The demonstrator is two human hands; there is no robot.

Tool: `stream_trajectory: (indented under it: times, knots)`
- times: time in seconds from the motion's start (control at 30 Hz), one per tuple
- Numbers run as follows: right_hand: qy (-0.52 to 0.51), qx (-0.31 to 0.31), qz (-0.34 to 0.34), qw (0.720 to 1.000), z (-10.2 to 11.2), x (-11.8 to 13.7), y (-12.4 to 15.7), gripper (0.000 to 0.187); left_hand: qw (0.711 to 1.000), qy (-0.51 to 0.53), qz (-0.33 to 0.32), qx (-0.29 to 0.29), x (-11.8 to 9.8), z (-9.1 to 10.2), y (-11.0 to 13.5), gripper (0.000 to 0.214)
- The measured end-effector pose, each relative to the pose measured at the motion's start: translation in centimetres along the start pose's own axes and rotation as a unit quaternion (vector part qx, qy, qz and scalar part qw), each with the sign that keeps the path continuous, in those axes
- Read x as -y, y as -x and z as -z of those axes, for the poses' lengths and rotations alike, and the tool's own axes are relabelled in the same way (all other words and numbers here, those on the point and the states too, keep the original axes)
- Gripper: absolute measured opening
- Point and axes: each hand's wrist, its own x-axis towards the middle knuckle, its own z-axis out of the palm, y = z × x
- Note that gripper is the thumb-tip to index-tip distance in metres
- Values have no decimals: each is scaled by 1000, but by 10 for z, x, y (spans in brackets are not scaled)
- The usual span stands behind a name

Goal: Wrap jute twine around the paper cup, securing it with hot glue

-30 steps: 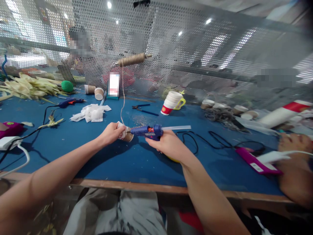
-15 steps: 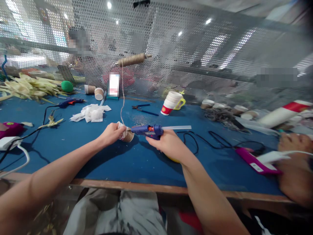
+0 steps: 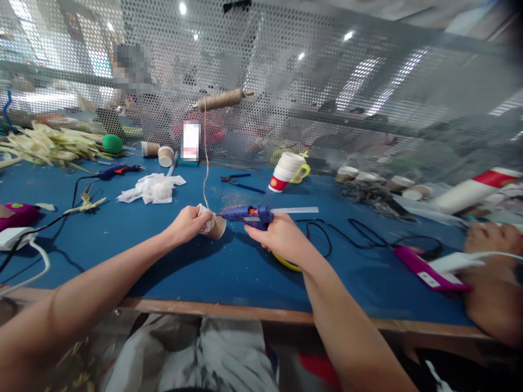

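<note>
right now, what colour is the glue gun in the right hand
The glue gun is blue, seen best in the head view.

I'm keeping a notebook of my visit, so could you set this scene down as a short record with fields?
Left hand: grips a partly brown paper cup
Right hand: holds a blue glue gun, nozzle at the cup
Twine: hangs from the spool down to the cup
Behind the hands: pliers and a stack of white cups
Surface: blue tabletop
</note>
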Motion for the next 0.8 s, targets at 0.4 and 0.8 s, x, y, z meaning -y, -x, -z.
stream_trajectory:
  times: [0.4, 0.8]
  knots:
    - [8, 65, -7, 998, -1, 2, 8, 20, 989, 135, 64, -1, 3, -2, -3, 29]
    - [-313, -20, -132, 940, 17, -24, -18, 16, 996, 85, -29, -19, -5, 1, 5, 30]
